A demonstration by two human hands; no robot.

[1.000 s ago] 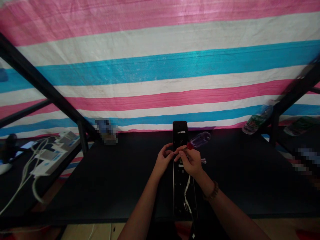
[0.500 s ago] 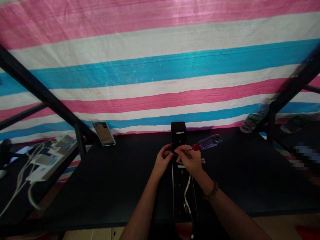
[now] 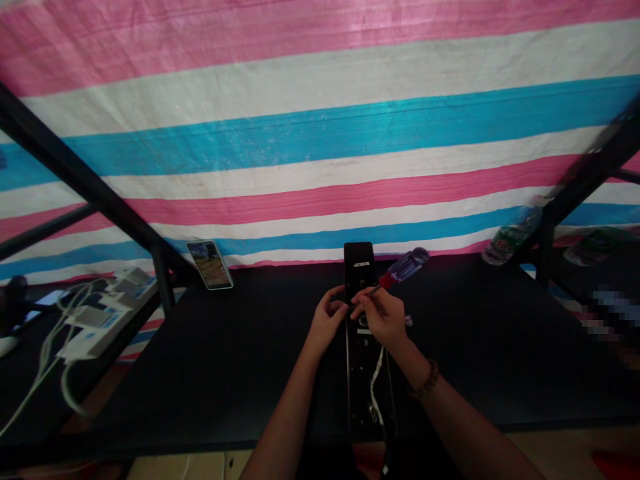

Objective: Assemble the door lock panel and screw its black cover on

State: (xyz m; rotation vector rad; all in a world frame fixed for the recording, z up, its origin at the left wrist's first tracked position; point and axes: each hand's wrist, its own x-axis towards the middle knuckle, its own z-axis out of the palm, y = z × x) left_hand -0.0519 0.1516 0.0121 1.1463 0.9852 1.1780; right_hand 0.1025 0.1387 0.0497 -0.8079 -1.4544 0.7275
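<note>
Free room over the table (image 3: 240,360) between left forearm (image 3: 293,400) and phone (image 3: 210,265), striped sheet (image 3: 320,140) a barrier behind

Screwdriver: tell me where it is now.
In the head view, the screwdriver is just right of centre, held in the right hand, its handle jutting right of the black panel.

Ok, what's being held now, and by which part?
The right hand holds the screwdriver by its shaft, not the handle. The left hand is at the black panel; whether it grips anything can't be told.
</note>
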